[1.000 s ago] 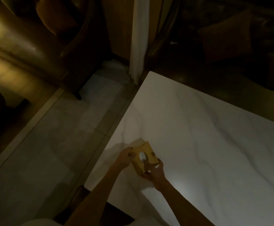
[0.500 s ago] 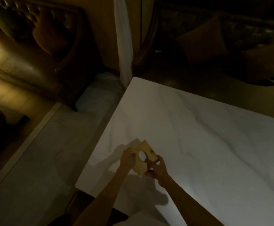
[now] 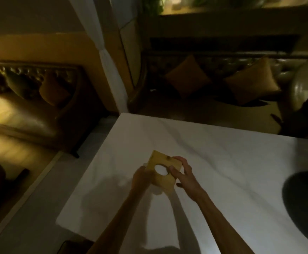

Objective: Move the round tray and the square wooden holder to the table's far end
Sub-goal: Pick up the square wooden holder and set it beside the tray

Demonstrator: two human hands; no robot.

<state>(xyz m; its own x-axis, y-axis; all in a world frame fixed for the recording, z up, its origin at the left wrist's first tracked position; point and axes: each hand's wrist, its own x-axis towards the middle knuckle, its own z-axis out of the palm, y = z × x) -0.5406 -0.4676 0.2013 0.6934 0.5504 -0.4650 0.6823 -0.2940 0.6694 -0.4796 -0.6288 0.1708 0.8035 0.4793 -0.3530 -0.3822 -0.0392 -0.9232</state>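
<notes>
The square wooden holder, a pale box with a round hole in its top, is held between both my hands over the white marble table, near the table's left side. My left hand grips its left face. My right hand grips its right side, fingers over the top edge. A dark round tray lies at the right edge of the view, partly cut off.
Beyond the table's far edge stands a dark bench sofa with two cushions. A second sofa sits at the left across a tiled floor. A white curtain hangs by the far left corner.
The view has tilted up and swung right, bringing the dark round tray into sight. The holder, still in both hands, has moved farther along the table toward the far edge.
</notes>
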